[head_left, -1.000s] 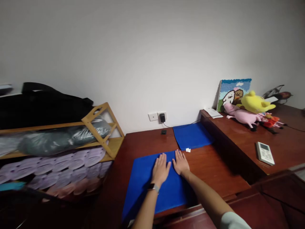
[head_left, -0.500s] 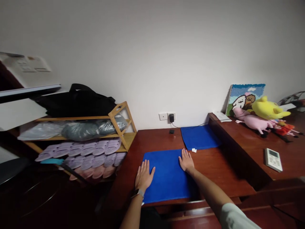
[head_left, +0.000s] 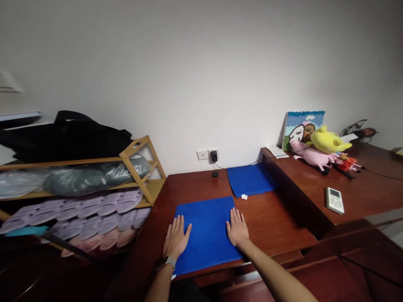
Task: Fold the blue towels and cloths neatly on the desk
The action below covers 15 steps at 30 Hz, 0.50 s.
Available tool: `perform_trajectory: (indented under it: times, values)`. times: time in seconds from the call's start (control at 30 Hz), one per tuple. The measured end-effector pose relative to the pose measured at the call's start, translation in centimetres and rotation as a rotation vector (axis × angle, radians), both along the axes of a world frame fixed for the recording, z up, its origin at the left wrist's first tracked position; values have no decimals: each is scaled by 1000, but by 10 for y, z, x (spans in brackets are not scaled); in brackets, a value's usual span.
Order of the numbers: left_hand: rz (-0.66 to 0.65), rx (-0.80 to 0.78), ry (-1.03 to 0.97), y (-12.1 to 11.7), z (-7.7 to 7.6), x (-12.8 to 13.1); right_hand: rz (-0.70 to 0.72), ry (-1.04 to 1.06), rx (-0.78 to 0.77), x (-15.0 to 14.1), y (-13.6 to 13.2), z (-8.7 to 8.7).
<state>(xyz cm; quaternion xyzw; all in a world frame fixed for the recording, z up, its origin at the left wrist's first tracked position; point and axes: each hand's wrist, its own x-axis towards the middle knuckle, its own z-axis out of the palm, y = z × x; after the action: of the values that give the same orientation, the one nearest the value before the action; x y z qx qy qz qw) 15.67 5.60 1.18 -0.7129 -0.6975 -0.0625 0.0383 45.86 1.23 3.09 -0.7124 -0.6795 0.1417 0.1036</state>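
Observation:
A blue cloth (head_left: 206, 235) lies spread on the brown wooden table (head_left: 195, 182), its near edge close to the table's front. My left hand (head_left: 178, 238) rests flat over the cloth's left edge, fingers stretched out and thumb apart. On the right edge lies my right hand (head_left: 237, 227), palm down with its fingers extended. Neither hand grips anything. Behind and to the right is a second blue cloth (head_left: 252, 179), flat, with a white tag at its near edge.
Left stands a wooden rack (head_left: 151, 191) with lilac slippers (head_left: 108, 204) and a black bag (head_left: 66, 140). On the raised surface at right are plush toys (head_left: 329, 140), a white remote (head_left: 335, 200) and a dog picture (head_left: 304, 126). A black plug (head_left: 214, 156) sits in the wall socket.
The view has turned to the right, so the scene sits further left. My right hand has slid toward me along the cloth's right edge; my left hand stays at the left edge.

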Motion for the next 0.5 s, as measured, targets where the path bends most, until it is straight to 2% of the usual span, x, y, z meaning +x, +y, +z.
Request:
perform_trajectory:
  times: [0.07,0.13,0.2,0.3,0.37,0.43,0.5]
  values:
    - [-34,49,-6,-1,3,5,2,11,-9,0,2,0]
    - [-113,117,-37,-4,6,24,1,22,-14,1,3,0]
    - [-246,140,-90,-9,11,59,3,30,-8,1,4,0]
    - [-453,39,-145,-20,14,124,19,31,-7,2,2,1]
    - [-499,-44,-150,-27,13,152,32,16,-17,2,0,2]
    - [-486,-73,-145,-32,10,155,28,-1,-18,0,-2,1]
    - [-429,-61,-131,-35,4,130,12,-6,-8,-2,-2,-4]
